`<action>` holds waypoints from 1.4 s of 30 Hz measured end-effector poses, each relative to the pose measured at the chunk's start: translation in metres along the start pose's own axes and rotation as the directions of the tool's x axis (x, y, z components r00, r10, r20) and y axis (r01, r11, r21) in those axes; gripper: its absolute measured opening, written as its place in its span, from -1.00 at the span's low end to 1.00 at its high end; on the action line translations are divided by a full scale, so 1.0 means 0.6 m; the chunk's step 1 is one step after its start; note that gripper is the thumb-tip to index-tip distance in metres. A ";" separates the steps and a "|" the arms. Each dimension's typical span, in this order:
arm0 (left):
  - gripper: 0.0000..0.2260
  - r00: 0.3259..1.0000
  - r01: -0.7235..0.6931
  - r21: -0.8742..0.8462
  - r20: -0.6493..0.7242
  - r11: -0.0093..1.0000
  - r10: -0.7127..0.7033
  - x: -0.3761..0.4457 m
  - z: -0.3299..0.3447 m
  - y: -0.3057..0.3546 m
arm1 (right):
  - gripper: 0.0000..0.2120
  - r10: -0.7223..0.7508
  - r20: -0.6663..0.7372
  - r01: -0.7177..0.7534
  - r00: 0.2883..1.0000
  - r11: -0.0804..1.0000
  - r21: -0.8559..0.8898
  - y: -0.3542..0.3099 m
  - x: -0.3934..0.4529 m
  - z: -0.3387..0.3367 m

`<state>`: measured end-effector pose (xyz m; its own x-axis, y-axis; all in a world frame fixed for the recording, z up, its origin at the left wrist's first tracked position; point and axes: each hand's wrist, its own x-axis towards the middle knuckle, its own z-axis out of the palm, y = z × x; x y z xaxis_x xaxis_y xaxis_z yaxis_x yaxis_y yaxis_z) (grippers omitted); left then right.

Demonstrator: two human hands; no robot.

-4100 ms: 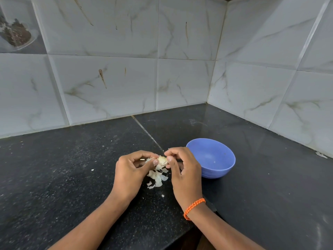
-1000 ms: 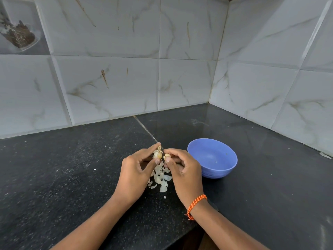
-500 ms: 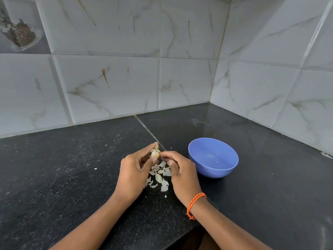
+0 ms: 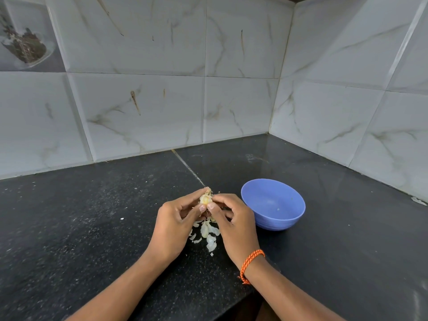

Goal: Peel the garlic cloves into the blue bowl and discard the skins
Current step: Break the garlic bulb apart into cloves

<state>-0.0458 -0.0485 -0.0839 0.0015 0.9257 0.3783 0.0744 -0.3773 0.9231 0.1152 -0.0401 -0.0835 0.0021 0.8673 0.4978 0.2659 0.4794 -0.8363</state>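
- While pinched at both sides, garlic clove [image 4: 205, 199] held just above bench [image 4: 92, 216], left of blue bowl [image 4: 273, 205].
- Left hand [image 4: 172, 224] grip closed on clove: thumb tip and forefinger curled round it.
- Right hand [image 4: 234, 222] grip closed too, thumb and forefinger pinching clove's right side, thumbnails of both hands nearly touching.
- Wispy root end or loose skin sticking up at top of clove; hard to tell which.
- Step judged: stripping last skin off this clove.
- To do well: hold steady with left, work right thumbnail under skin edge, pull along clove, not across.
- Keep pinch light; clove likely slick once bare, could squirt out.
- Rotate clove in left fingers to reach hidden side; check no papery bits left.
- Peeled skins [image 4: 208, 232] lying in loose pile on bench right under hands, between wrists.
- Keep peeling over that pile so scraps land together, easier discard later.
- Bowl near right hand, not touching; inside looks about empty, maybe tiny specks.
- Drop clove by short move right, release low over bowl, not tossed.
- Few white flecks scattered on dark bench left of hands.
- Orange thread band [image 4: 251, 262] on right wrist.
- Marble-look wall tiles [image 4: 231, 100] behind, corner at right.
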 end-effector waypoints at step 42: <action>-0.82 0.989 0.086 -0.154 -0.104 0.984 -0.103 -0.010 0.010 0.024 | -0.77 -0.042 -0.013 0.042 0.999 0.998 -0.038 0.019 0.000 -0.001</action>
<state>-0.0389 -0.0591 -0.0733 -0.1102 0.9517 0.2865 -0.0801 -0.2958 0.9519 0.1189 -0.0350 -0.0927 0.0029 0.8444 0.5357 0.3018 0.5099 -0.8055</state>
